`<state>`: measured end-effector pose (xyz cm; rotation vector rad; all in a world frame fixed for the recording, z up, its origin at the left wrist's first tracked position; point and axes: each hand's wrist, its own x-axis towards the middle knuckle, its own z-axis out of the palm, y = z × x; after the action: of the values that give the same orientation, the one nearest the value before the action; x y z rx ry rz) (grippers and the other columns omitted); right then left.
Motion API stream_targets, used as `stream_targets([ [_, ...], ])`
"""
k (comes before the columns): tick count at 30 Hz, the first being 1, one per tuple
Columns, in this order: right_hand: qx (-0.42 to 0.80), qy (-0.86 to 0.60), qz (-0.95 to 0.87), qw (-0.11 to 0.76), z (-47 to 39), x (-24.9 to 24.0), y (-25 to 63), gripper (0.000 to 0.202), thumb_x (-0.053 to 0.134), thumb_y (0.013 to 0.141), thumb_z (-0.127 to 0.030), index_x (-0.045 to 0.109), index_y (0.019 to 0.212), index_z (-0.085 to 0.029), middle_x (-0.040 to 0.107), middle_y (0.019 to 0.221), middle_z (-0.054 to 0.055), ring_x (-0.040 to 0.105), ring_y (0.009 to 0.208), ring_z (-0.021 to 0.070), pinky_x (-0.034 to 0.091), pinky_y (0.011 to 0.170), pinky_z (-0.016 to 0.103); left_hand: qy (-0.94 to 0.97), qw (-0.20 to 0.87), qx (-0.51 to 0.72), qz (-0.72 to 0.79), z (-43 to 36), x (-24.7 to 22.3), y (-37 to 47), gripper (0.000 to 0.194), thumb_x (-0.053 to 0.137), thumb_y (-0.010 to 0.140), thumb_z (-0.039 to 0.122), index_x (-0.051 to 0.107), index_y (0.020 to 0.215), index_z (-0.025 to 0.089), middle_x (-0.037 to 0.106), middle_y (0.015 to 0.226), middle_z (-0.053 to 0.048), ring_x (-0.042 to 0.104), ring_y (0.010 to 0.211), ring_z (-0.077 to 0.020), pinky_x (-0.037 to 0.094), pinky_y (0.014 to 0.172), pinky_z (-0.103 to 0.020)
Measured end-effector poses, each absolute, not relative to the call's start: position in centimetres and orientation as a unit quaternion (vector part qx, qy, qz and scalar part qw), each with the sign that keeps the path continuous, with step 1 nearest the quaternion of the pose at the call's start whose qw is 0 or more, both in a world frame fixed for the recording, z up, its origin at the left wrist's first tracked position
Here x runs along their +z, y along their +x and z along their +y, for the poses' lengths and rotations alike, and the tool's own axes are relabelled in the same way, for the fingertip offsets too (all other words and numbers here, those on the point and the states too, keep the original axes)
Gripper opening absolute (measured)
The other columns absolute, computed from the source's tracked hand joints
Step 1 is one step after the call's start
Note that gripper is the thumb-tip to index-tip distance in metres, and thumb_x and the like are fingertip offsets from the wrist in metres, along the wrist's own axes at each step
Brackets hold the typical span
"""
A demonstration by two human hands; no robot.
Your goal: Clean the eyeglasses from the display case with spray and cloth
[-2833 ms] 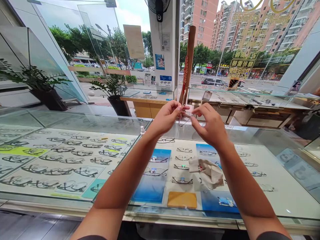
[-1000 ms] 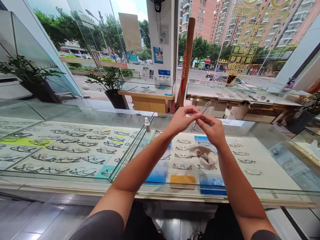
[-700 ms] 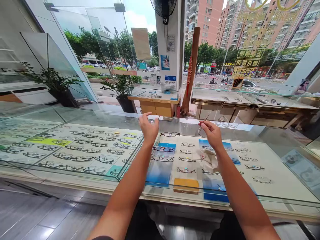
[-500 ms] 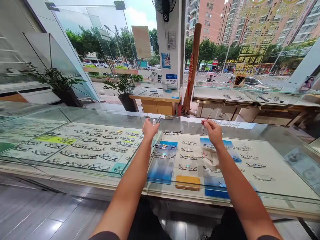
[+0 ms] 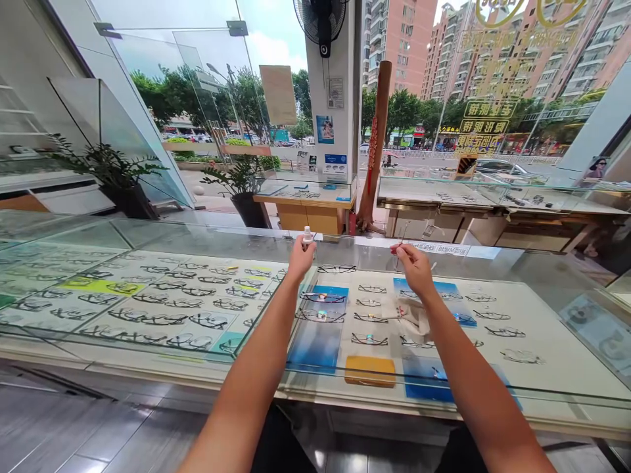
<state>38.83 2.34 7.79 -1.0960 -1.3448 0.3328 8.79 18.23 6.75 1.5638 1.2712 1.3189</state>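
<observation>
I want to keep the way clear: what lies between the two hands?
In the head view, dark-framed glasses show between the left hand and right hand, seemingly under the glass counter top.

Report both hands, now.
Left hand: closed around a small white bottle.
Right hand: thumb and fingers pinching a thin-framed pair of eyeglasses.

A small white bottle [image 5: 307, 233] is held upright in the left hand [image 5: 300, 257], over the far part of the glass-topped bench [image 5: 345, 399]. Thin-framed eyeglasses [image 5: 396, 249] are pinched in the right hand [image 5: 415, 268] above the bench's far part, tilted, their lenses too faint to make out.
</observation>
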Motion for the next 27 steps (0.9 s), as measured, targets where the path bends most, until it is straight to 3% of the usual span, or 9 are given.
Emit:
stream_targets([
  [2, 0.158, -0.479, -0.595, 0.625, 2.2, 7.8, 38.4, 0.039, 0.06, 0.101, -0.057, 0.077, 0.106, -0.022, 0.078, 0.112, 0.009, 0.072, 0.105, 0.0255, 0.054, 0.094, 0.04, 0.611, 0.401, 0.518, 0.445, 17.1, 7.4, 10.3, 0.039, 0.058, 0.085, 0.044, 0.054, 0.119, 0.026, 0.061, 0.099, -0.002, 0.062, 0.089, -0.0176, 0.056, 0.075, -0.029],
  [6, 0.175, -0.47, -0.617, 0.606, 1.7, 7.9, 37.1, 0.038, 0.058, 0.103, -0.055, 0.076, 0.106, -0.022, 0.077, 0.114, 0.009, 0.071, 0.107, 0.0248, 0.052, 0.095, 0.039, 0.587, 0.545, 0.51, 0.313, 13.9, 8.7, 12.6, 0.036, 0.065, 0.077, 0.047, 0.057, 0.103, 0.023, 0.058, 0.09, -0.002, 0.057, 0.078, -0.0157, 0.049, 0.06, -0.024],
  [9, 0.183, -0.459, -0.634, 0.595, 1.2, 8.2, 36.0, 0.038, 0.056, 0.104, -0.054, 0.075, 0.104, -0.022, 0.077, 0.112, 0.008, 0.07, 0.105, 0.0241, 0.052, 0.094, 0.038, 0.517, 0.7, 0.457, 0.184, 11.6, 9.7, 13.2, 0.047, 0.067, 0.081, 0.066, 0.057, 0.088, 0.021, 0.051, 0.08, -0.002, 0.052, 0.071, -0.016, 0.043, 0.054, -0.025],
  [12, 0.202, -0.448, -0.648, 0.582, 0.5, 8.5, 34.7, 0.036, 0.056, 0.105, -0.053, 0.075, 0.105, -0.022, 0.077, 0.112, 0.008, 0.069, 0.105, 0.0237, 0.051, 0.093, 0.038, 0.491, 0.77, 0.387, 0.131, 10.3, 10.4, 13.3, 0.067, 0.056, 0.083, 0.087, 0.053, 0.074, 0.02, 0.043, 0.071, -0.001, 0.047, 0.065, -0.0163, 0.038, 0.051, -0.026],
  [15, 0.216, -0.432, -0.665, 0.57, 0.0, 8.7, 33.7, 0.035, 0.054, 0.107, -0.051, 0.074, 0.102, -0.022, 0.076, 0.111, 0.007, 0.068, 0.105, 0.0231, 0.049, 0.093, 0.037, 0.477, 0.794, 0.355, 0.125, 9.9, 10.5, 13.5, 0.077, 0.045, 0.082, 0.096, 0.049, 0.066, 0.021, 0.037, 0.066, 0.0, 0.042, 0.061, -0.0157, 0.033, 0.048, -0.026],
  [20, 0.25, -0.409, -0.675, 0.561, -0.3, 8.7, 32.7, 0.034, 0.053, 0.108, -0.05, 0.072, 0.1, -0.022, 0.074, 0.106, 0.007, 0.067, 0.103, 0.0224, 0.048, 0.093, 0.036, 0.492, 0.794, 0.332, 0.132, 9.6, 10.2, 14.0, 0.081, 0.033, 0.082, 0.099, 0.047, 0.062, 0.021, 0.034, 0.062, 0.001, 0.039, 0.057, -0.0158, 0.03, 0.047, -0.027],
  [27, 0.293, -0.41, -0.666, 0.55, -0.5, 8.5, 32.0, 0.037, 0.053, 0.107, -0.054, 0.073, 0.101, -0.023, 0.073, 0.103, 0.006, 0.067, 0.102, 0.0231, 0.05, 0.094, 0.037, 0.612, 0.65, 0.408, 0.191, 9.3, 9.2, 14.6, 0.068, 0.051, 0.085, 0.084, 0.054, 0.065, 0.019, 0.048, 0.066, -0.001, 0.043, 0.06, -0.0137, 0.037, 0.057, -0.028],
])
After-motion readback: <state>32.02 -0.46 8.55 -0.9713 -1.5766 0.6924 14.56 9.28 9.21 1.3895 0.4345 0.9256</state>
